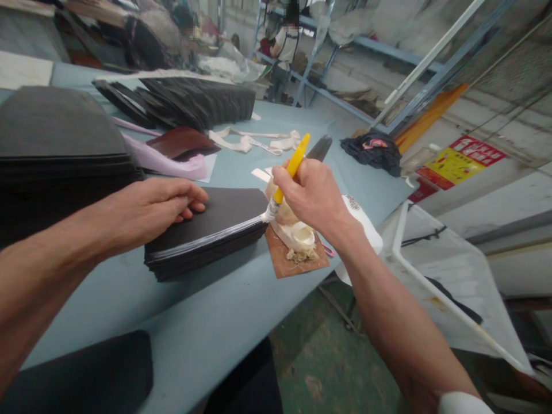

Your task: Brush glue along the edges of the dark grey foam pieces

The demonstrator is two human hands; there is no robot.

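Note:
In my right hand (317, 192) is a brush (297, 161) with a yellow handle. Its whitish bristle end touches the far right corner of a stack of black sheets (224, 210). White stuff coats the upper edges along the stack's near side. My left hand (159, 207) lies on the top sheet at the left, fingers loosely curled and nothing held in them. Beyond the brush tip, a cream-coloured container (297, 233) crusted with dried residue stands on a brown board (293, 261), partly hidden by my right hand.
A taller black stack (64, 126) stands at the left, with fanned black pieces (194, 100) behind. A lilac strip (172, 161), white tape (245, 141) and dark cloth (373, 150) lie on the blue-green table (207, 333). A white bin (448, 276) is at the right; people are in the background.

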